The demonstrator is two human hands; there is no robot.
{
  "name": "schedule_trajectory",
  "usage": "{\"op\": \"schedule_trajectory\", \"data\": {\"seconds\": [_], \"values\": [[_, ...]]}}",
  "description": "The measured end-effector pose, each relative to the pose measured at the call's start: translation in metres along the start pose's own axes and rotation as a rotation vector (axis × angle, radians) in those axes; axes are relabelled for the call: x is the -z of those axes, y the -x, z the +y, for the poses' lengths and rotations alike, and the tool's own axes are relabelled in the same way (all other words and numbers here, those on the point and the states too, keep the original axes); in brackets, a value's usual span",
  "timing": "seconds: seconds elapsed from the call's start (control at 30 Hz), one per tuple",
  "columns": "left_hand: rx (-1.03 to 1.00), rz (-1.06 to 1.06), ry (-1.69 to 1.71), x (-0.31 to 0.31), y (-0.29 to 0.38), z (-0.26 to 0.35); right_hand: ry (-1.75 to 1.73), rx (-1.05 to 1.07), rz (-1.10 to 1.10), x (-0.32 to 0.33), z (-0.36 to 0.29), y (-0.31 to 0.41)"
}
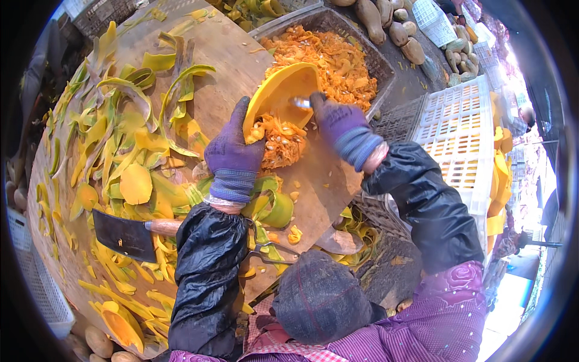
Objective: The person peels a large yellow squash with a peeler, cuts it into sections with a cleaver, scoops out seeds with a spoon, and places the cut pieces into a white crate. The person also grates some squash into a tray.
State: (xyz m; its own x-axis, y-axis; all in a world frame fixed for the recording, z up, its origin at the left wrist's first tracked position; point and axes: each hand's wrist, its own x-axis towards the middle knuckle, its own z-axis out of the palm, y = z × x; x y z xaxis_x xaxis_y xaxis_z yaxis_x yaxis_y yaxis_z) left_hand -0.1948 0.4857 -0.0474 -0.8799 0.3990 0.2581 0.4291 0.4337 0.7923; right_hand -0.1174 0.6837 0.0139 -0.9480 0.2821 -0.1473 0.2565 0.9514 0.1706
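Note:
My left hand (235, 147), in a purple work glove, grips the near-left rim of a peeled, hollowed pumpkin piece (282, 88), tilted above the board's edge. In my gloved right hand (341, 124) is a small metal scraping tool (300, 102), its shiny end inside the hollow. Its exact shape is blurred. Stringy orange pulp with white seeds (279, 144) hangs at the piece's near edge. A cleaver (124, 235) with a wooden handle lies on the board beside my left forearm. Below my left hand rests a curled green peel (277, 208).
Peel strips (122, 131) cover much of the wooden board (226, 59). Beyond it stands a crate (384, 74) of pulp and seeds. White plastic crates (457, 135) rise at the right, near yellow pumpkin pieces (500, 176). Whole pumpkins (398, 34) lie on the ground.

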Motion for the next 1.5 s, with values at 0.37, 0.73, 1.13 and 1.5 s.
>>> {"op": "schedule_trajectory", "data": {"seconds": [0.37, 0.73, 1.13, 1.5], "values": [[-0.011, -0.024, 0.010, -0.003, 0.005, 0.006, -0.074, -0.014, 0.194, 0.002, 0.032, -0.017], [-0.010, 0.033, -0.039, -0.001, 0.000, 0.009, -0.388, 0.013, -0.081, -0.013, 0.002, 0.011], [0.304, -0.311, 0.096, 0.086, -0.058, 0.021, -1.403, -0.580, 0.252, -0.047, -0.002, 0.065], [-0.062, -0.892, -0.630, -0.049, -0.199, 0.059, -1.480, -0.406, 0.115, -0.031, 0.008, 0.070]]}}
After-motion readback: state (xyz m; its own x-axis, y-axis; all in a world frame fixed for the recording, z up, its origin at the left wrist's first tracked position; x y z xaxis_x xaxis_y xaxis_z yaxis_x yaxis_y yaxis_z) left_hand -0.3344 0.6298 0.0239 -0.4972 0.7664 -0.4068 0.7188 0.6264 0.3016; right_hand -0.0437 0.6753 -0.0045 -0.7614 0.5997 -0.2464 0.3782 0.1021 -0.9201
